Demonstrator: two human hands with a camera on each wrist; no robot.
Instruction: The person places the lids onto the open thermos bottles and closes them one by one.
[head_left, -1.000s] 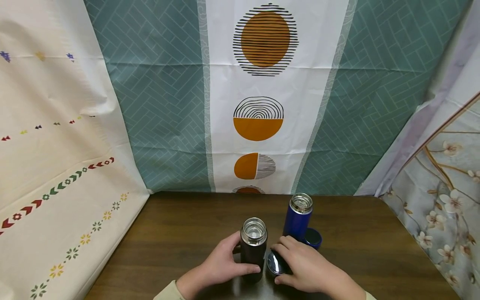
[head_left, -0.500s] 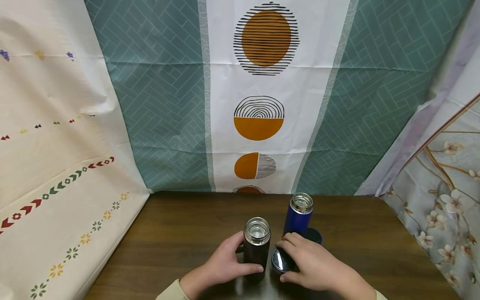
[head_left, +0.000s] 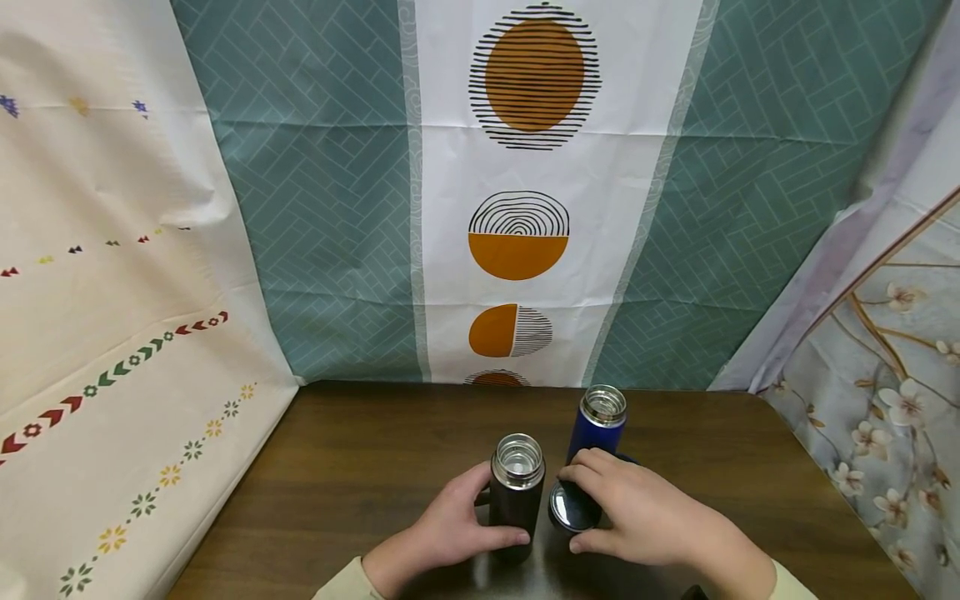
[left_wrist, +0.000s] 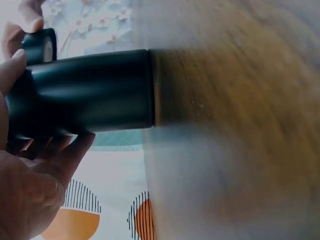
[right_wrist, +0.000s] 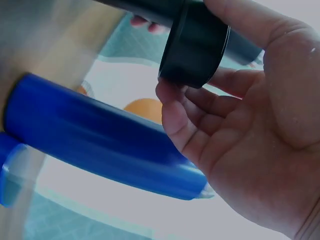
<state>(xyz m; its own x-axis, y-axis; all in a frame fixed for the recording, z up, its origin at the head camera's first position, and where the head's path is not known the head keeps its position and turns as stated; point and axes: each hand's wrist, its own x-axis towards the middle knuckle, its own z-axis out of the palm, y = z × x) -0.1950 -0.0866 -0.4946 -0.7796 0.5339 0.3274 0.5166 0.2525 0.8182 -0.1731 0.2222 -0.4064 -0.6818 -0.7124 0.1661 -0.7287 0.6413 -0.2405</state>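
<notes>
My left hand (head_left: 448, 523) grips an open black thermos bottle (head_left: 517, 500) round its body, thumb in front; the steel mouth faces up. In the left wrist view the bottle's base is at the tabletop, though I cannot tell whether it touches. Just right of it, my right hand (head_left: 648, 510) holds a black bottle cap (head_left: 574, 505) between thumb and fingers, apart from the bottle. The right wrist view shows this cap held off the table. Behind the right hand stands a blue thermos bottle (head_left: 595, 429), uncapped, with its lower part hidden.
A blue cap (right_wrist: 11, 170) sits on the table beside the blue bottle, mostly covered by the right hand in the head view. The brown wooden table (head_left: 375, 442) ends at a patterned cloth (head_left: 517, 167) behind, with cloths at both sides.
The right hand has moved right and slightly up with the black cap, widening the gap to the black bottle. The left hand and black bottle have shifted slightly right.
</notes>
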